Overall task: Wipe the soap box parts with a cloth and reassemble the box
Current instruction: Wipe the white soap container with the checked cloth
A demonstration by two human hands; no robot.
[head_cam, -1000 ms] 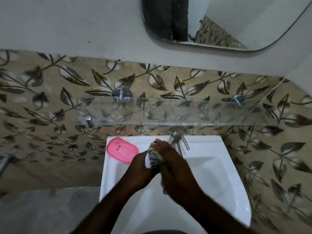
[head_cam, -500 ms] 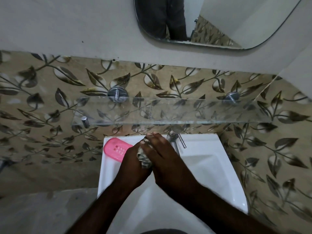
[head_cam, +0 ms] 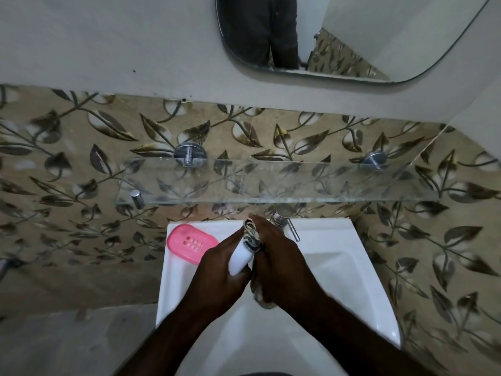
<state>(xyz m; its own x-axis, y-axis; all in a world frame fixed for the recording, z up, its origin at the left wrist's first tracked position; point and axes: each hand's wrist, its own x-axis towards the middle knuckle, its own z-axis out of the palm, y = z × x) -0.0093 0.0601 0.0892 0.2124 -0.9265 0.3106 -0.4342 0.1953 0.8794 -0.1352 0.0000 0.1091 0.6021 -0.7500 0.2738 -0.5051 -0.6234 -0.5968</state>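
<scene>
We hold the white soap box part [head_cam: 240, 257] over the sink [head_cam: 339, 267], a little left of its middle and in front of the tap [head_cam: 282, 221]. Our left hand [head_cam: 219, 270] grips it from the left, fingers curled round its underside, so that only its pale upper edge shows. The patterned cloth [head_cam: 252, 236] is bunched against the far end of that part, and a loose tail of it hangs below our right palm. Our right hand [head_cam: 279, 256] lies over the cloth with the fingers nearly straight and pressed together, pushing it against the white part; its thumb is hidden. The pink soap box part [head_cam: 189, 242] rests alone on the sink's back left corner, just beside our left hand. Above the tap runs a glass shelf [head_cam: 271, 183] on a leaf-patterned tiled wall, with a mirror [head_cam: 352, 36] higher up
</scene>
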